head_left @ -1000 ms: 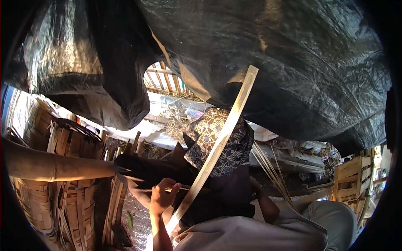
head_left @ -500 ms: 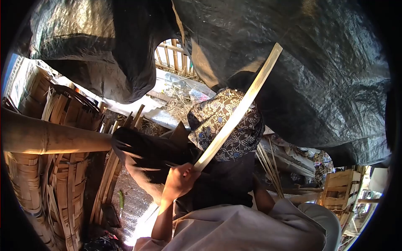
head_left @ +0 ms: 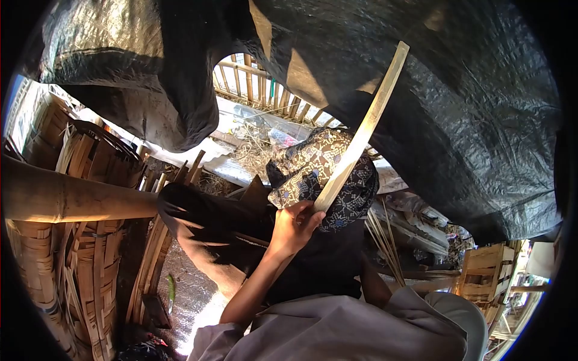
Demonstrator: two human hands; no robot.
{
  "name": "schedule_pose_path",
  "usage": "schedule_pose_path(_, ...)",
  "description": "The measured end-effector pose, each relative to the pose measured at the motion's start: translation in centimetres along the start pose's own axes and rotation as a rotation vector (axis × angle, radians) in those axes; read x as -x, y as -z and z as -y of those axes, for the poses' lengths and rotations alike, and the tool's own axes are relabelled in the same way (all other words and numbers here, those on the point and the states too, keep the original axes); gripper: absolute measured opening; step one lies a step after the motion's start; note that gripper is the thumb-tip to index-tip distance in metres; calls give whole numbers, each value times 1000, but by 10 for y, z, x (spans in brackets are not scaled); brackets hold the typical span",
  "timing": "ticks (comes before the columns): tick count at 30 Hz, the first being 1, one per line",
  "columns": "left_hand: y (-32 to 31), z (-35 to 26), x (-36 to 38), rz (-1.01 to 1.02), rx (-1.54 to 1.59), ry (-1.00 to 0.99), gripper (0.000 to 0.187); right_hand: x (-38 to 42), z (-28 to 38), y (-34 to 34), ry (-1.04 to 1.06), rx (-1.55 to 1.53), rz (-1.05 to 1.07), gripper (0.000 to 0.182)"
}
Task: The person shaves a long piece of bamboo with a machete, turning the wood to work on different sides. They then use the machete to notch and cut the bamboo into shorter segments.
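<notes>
My left hand [head_left: 295, 231] is closed around the lower part of a long, pale bamboo strip [head_left: 360, 138]. The strip slants up to the right, and its far end stands in front of the dark sheeting. Directly behind it, a dark cloth with a light batik-like pattern [head_left: 316, 159] is draped over a rounded shape near my legs. Of my right arm only a shadowed piece of forearm [head_left: 374, 287] shows, beside the grey shirt; the right hand itself is hidden. My bent left leg, in dark cloth [head_left: 205, 210], lies left of the strip.
Black plastic sheeting [head_left: 469, 120] hangs overhead and on the right. A thick bamboo pole [head_left: 78, 195] crosses at left, near woven bamboo baskets [head_left: 42, 265]. Thin sticks [head_left: 385, 240] lean at right, near a wooden crate [head_left: 484, 271]. A green object [head_left: 171, 292] lies on the floor.
My left hand has moved up and to the right with the bamboo strip, whose far end is higher and tilted more upright. More of the bamboo fence shows through the sheeting gap.
</notes>
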State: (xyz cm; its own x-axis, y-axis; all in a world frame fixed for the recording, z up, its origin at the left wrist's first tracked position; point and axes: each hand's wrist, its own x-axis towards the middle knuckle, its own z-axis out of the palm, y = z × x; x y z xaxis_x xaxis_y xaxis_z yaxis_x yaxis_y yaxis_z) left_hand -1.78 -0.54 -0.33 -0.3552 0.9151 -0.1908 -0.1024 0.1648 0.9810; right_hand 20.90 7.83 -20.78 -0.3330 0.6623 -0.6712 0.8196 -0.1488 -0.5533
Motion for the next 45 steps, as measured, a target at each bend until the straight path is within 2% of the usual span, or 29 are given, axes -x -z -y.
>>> schedule_pose_path(1, 4, -1, 2, 5, 3, -3, 35, -9, 13, 4, -10, -15, -10, 46)
schedule_pose_path(3, 20, -6, 8, 201, -121, -77, 46, -19, 33, 5, -33, -53, -20, 45)
schedule_pose_path(4, 28, -1, 10, 299, -73, -50, 56, -19, 38, 2, -44, -72, -24, 45)
schedule_pose_path(5, 40, 8, 16, 349, -186, -10, 62, -15, 37, -2, -57, -90, -24, 44)
schedule_pose_path(6, 49, 15, 27, 292, -140, 0, 63, 24, -8, -6, -71, -106, -22, 44)
schedule_pose_path(7, 58, 23, 39, 234, -96, 11, 64, 28, -7, -15, -84, -123, -20, 44)
schedule_pose_path(9, 81, 36, 65, 312, -281, 128, 56, 20, 1, -6, -111, -159, -13, 43)
schedule_pose_path(11, 96, 33, 87, 528, -341, 391, 38, 26, 2, -7, -132, -191, -10, 43)
schedule_pose_path(15, 96, 39, 112, 492, -288, 355, 24, 15, 20, 1, -164, -239, -2, 41)
schedule_pose_path(17, 91, 49, 111, 467, -272, 192, 17, 14, 26, 6, -173, -257, -5, 41)
schedule_pose_path(18, 90, 53, 110, 464, -270, 191, 17, 17, 25, 9, -181, -269, -8, 41)
schedule_pose_path(20, 86, 56, 106, 435, -219, 102, 17, 92, -60, 49, -197, -292, -19, 40)
schedule_pose_path(21, 80, 54, 106, 436, -217, 99, 17, 92, -79, 46, -205, -305, -25, 40)
schedule_pose_path(24, 57, 36, 101, 179, 106, 235, 24, 96, -81, 41, -220, -354, -47, 39)
schedule_pose_path(26, 49, 23, 94, 179, 101, 270, 25, 98, -79, 37, -227, -389, -64, 38)
schedule_pose_path(28, 41, 12, 84, 184, 87, 304, 27, 106, -47, 42, -228, -405, -75, 38)
schedule_pose_path(30, 26, 14, 74, 167, 179, 275, 28, 134, 27, 54, -372, -974, -361, 23)
schedule_pose_path(31, 19, 18, 69, 150, 269, 249, 28, 127, 11, 59, -368, -979, -366, 23)
schedule_pose_path(32, 13, 28, 67, 150, 308, 214, 29, 118, -19, 65, -219, -1348, -273, 19)
schedule_pose_path(33, 8, 29, 64, 159, 306, 211, 29, 118, -19, 70, -52, -1707, -165, 21)
schedule_pose_path(34, 4, 28, 60, 146, 376, 215, 29, 120, -20, 76, 116, -2122, 240, 22)
schedule_pose_path(35, 1, 26, 54, 133, 449, 219, 29, 135, 7, 85, 125, -2125, 232, 22)
schedule_pose_path(37, 1, 21, 43, 161, 447, 228, 30, 168, 61, 99, 145, -2342, 302, 35)
schedule_pose_path(38, 0, 18, 37, 169, 447, 243, 31, 178, 74, 100, 221, -2333, 239, 51)
schedule_pose_path(39, 0, 18, 36, 179, 444, 255, 32, 188, 84, 97, 227, -2334, 237, 51)
schedule_pose_path(41, 0, 12, 28, 192, 445, 262, 33, 202, 102, 96, 421, -1815, 212, 60)
schedule_pose_path(42, -1, 9, 25, 203, 448, 269, 34, 206, 107, 96, 383, -1541, 153, 70)
schedule_pose_path(45, -3, 24, 24, 224, 477, 266, 34, 206, 120, 76, 365, -880, -86, 71)
